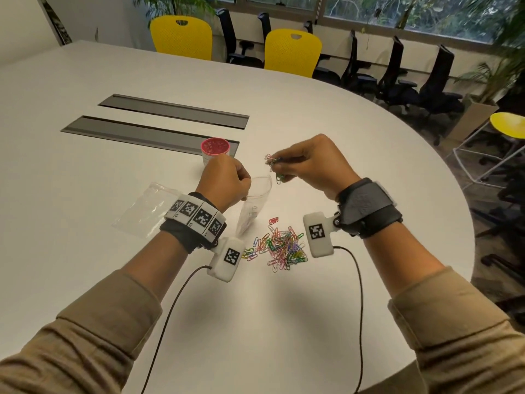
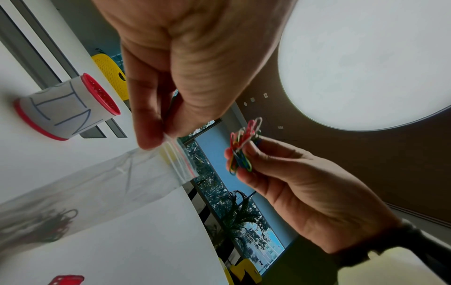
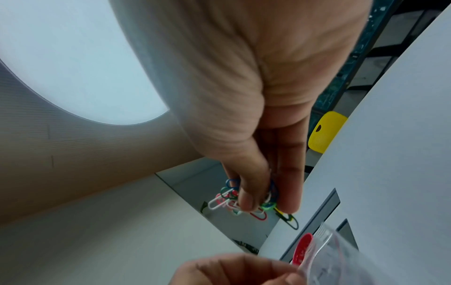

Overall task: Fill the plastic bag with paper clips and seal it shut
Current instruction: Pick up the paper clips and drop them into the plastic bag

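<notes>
The left hand [image 1: 224, 183] hides part of the plastic bag [image 1: 254, 206] mouth

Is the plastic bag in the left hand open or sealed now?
Open: the left hand pinches one edge of the plastic bag, and its mouth gapes.

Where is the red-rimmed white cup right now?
In the head view, the red-rimmed white cup stands on the white table, just beyond the left hand, at the near grey slot's right end.

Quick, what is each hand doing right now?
Left hand: pinching the top edge of the clear plastic zip bag, holding it up.
Right hand: pinching a bunch of coloured wire paper clips above the bag.
</notes>
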